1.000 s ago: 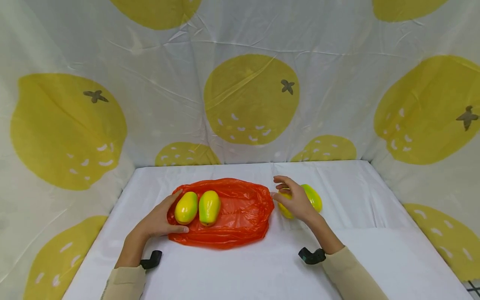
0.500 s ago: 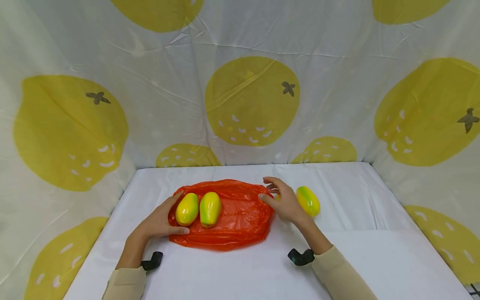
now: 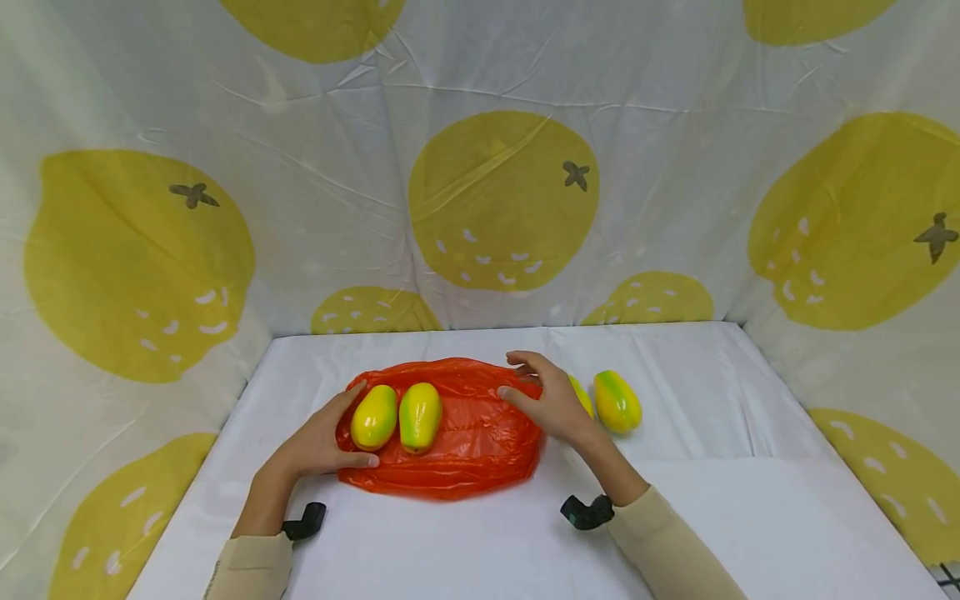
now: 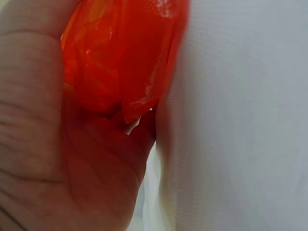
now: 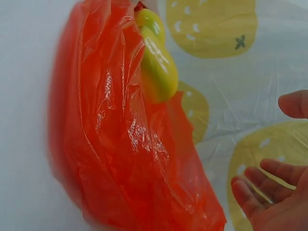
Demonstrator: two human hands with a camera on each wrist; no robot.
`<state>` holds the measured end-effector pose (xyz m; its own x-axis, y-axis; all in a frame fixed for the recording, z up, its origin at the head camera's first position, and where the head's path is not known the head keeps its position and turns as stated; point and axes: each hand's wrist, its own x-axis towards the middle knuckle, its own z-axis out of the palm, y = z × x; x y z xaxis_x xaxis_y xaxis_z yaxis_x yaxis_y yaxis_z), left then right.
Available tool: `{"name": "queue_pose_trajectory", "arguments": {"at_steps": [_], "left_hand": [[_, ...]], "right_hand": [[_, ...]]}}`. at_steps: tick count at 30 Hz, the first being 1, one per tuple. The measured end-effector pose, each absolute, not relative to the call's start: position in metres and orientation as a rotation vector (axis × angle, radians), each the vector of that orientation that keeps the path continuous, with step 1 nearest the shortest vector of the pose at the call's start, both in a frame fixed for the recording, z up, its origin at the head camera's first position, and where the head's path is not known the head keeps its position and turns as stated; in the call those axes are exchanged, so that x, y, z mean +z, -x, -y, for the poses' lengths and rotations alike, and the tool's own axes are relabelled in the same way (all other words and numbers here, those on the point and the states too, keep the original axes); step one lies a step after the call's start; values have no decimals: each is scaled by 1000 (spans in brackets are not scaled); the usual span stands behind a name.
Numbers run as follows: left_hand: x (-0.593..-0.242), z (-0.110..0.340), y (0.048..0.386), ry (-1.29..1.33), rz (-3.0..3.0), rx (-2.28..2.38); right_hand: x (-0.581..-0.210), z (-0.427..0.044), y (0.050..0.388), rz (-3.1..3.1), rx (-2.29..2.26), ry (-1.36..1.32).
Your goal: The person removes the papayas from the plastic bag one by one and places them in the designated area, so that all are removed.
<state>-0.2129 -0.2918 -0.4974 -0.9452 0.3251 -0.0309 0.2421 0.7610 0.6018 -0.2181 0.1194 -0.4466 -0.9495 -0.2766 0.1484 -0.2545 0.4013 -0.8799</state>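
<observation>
In the head view, two glossy yellow-green papayas lie inside the left part of an opened red plastic bag (image 3: 480, 425): one papaya (image 3: 374, 418) at the left, the other papaya (image 3: 420, 418) beside it. My left hand (image 3: 315, 437) grips the bag's left end, thumb on the front edge and fingers round the back. My right hand (image 3: 551, 404) hovers by the bag's right end, its fingers spread and relaxed. In the right wrist view, that hand (image 5: 279, 192) holds nothing and stands apart from the bag (image 5: 125, 144). The left wrist view shows red plastic (image 4: 120, 53) against the palm.
Right of the bag lie two more papayas on the white-covered table (image 3: 720, 517): a papaya (image 3: 618, 402) in full view and another papaya (image 3: 581, 397) partly hidden by my right hand. A lemon-patterned curtain (image 3: 502, 200) stands behind and at both sides.
My right hand has moved left, from over the papayas at the right to the bag's right end. My left hand stays at the left end, and the papayas in the bag look unmoved.
</observation>
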Motion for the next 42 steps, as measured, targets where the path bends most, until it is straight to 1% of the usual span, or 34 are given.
{"name": "queue_pose_trajectory", "arguments": {"at_steps": [5,21,29,42], "left_hand": [[-498,292,213,-447,-2822,931],[-498,291,213,-462,-2806,961],[-497,292,213,-472,-2804,969],[-499,295,213,-473,-2818,961]], "right_hand": [[-450,-108,219,-2589,-1628,481],[-467,-67,219,-2540,-1544,574],[-472,-45,218,-2497,-1551,570],[-485,-13,215,-2526,-1498,427]]}}
